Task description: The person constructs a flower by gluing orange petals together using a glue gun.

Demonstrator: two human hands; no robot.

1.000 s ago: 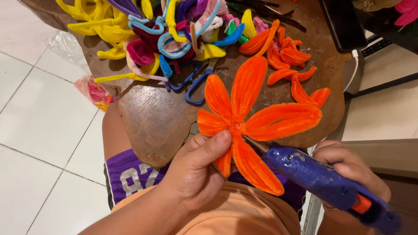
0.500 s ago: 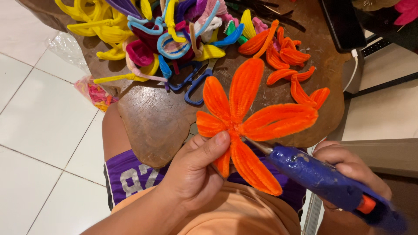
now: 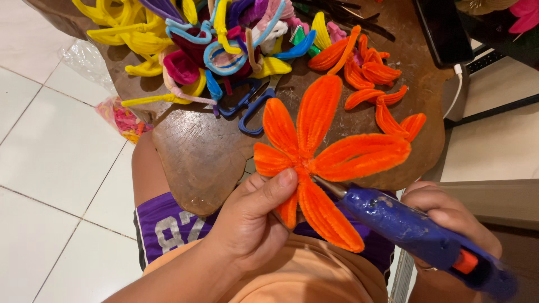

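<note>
**Your hands glue an orange pipe-cleaner flower over a wooden table**

You look down at a white tile floor; above your lap sits a dark wooden table with an uneven edge; your orange shirt and purple shorts fill the bottom of the view. Across the far side of the table lies a pile of pipe cleaners, yellow, blue, pink and purple, bent into loops; to its right lie loose orange petals; a clear bag of coloured bits rests on the floor beside the table's left edge.

Over the near edge of the table is the flower, orange, with fuzzy looped petals spreading from one centre. Your left hand pinches it at the centre, thumb on top, fingers curled beneath. Your right hand is wrapped closed around the handle of a blue glue gun; its metal tip touches the flower's centre, just beside your left thumb.
</note>
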